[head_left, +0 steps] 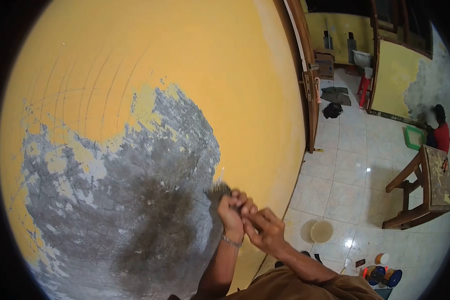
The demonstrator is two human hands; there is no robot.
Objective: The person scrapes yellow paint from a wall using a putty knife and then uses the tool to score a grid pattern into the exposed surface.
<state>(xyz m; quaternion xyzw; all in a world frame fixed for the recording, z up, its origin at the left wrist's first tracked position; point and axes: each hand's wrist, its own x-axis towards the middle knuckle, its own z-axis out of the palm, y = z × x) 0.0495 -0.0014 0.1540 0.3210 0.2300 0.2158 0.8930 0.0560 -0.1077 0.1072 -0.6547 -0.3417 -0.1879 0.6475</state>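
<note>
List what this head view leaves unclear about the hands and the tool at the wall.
- Tool: mostly covered by the left hand and right hand; its type is unclear.
- Cans on the floor: too small, labels unreadable.
- Person by the far wall: small, partly cut off by the lens edge.

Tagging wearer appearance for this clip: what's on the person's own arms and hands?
Both forearms are bare. The left hand has a thin silver chain bracelet at the wrist. The right hand may carry a ring, too small to be sure. A brown garment shows at the bottom of the view. No gloves, no watch visible.
</note>
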